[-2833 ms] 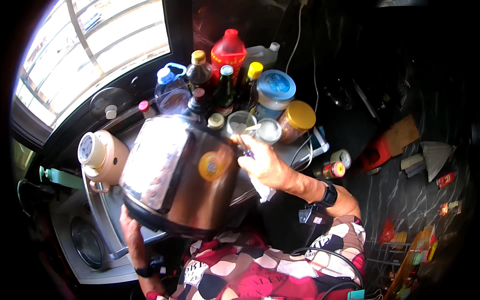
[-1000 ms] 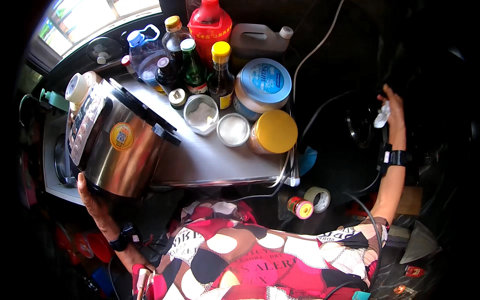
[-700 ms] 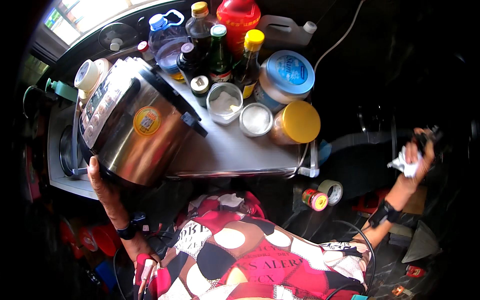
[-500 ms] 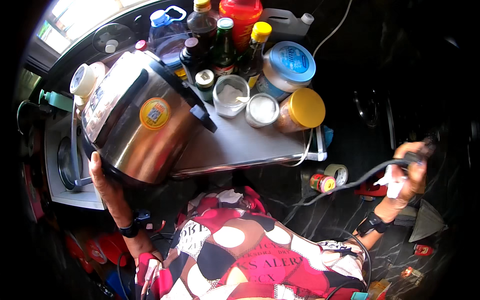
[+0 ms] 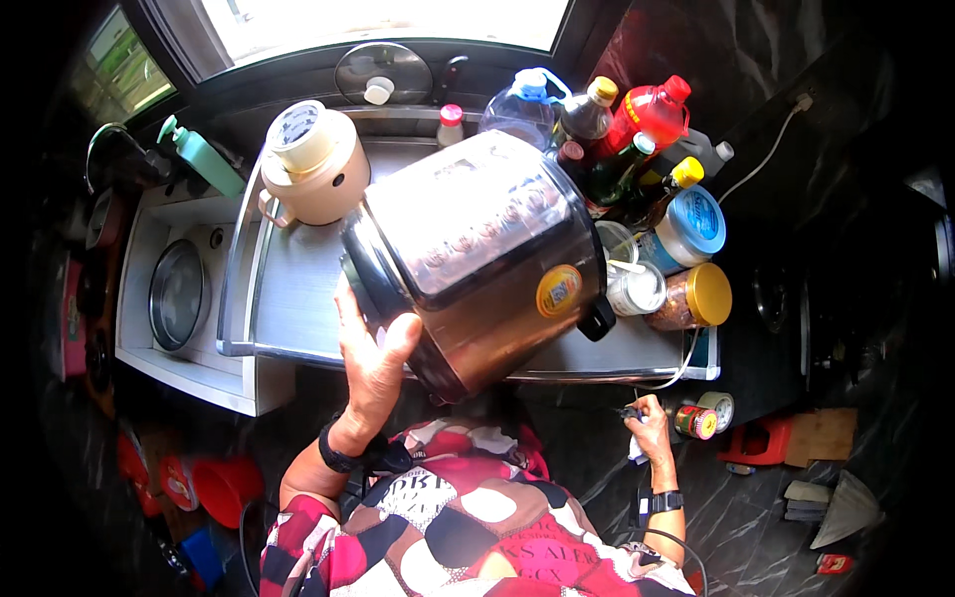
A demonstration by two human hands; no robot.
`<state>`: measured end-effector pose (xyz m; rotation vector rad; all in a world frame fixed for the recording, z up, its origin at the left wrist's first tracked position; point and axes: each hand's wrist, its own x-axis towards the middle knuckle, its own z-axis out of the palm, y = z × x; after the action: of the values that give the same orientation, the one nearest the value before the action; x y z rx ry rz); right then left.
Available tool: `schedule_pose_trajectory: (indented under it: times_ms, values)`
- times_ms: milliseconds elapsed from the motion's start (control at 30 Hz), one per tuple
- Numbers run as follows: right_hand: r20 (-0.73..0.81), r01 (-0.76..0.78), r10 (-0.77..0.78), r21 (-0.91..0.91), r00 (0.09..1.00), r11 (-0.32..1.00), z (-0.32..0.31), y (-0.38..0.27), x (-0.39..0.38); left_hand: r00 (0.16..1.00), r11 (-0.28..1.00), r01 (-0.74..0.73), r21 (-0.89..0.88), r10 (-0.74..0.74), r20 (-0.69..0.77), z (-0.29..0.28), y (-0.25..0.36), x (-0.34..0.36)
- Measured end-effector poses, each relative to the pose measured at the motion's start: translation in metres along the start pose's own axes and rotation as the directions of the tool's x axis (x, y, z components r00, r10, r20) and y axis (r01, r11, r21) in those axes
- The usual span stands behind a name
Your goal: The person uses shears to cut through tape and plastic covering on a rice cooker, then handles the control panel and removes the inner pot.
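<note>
A silver electric cooker (image 5: 497, 328) with a dark base leans tilted on its side over the front of the steel-topped counter. My left hand (image 5: 370, 373) holds it by the base, the thumb spread from the fingers; some fingertips are hidden against the cooker. Lower and to the right, below the counter's front edge, my right hand (image 5: 652, 430) is closed on the dark end of a power cord (image 5: 632, 412). A bit of white cloth or tissue (image 5: 637, 453) shows under its fingers.
A cream jug (image 5: 313, 184) stands left of the cooker. Bottles and jars, including a yellow-lidded jar (image 5: 696, 297), crowd the right end. A white-rimmed sink (image 5: 139, 348) holds a round pan. A tape roll (image 5: 716, 406) and a small tin (image 5: 694, 422) lie at lower right.
My right hand has come in from the far right, bringing the cord end close to the counter. My left hand still supports the tilted cooker. The whole view has shifted toward the left.
</note>
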<state>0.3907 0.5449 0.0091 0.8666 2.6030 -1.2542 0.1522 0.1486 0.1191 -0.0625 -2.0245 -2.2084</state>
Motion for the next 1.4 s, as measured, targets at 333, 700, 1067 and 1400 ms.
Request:
schedule_pose_trajectory:
  times_ms: [333,700,1067,1400]
  values:
    - [-0.043,0.073,-0.092,-0.328,0.995,0.942,-0.024,-0.051,0.001,0.985,0.993,0.111,-0.043,-0.104,0.140,-0.017,0.005,0.026]
    - [0.072,0.362,-0.455,0.500,0.887,0.786,0.013,-0.251,0.082,0.987,0.991,0.130,-0.021,-0.127,0.103,-0.019,0.003,0.029]
    - [0.018,0.498,-0.571,0.466,0.821,0.731,0.042,-0.235,0.059,0.953,0.979,0.114,0.170,-0.156,0.259,-0.052,0.014,0.039]
    - [-0.119,0.416,-0.402,0.374,0.908,0.829,0.052,-0.208,0.025,0.630,0.610,-0.685,0.398,0.223,0.744,-0.058,0.100,0.139]
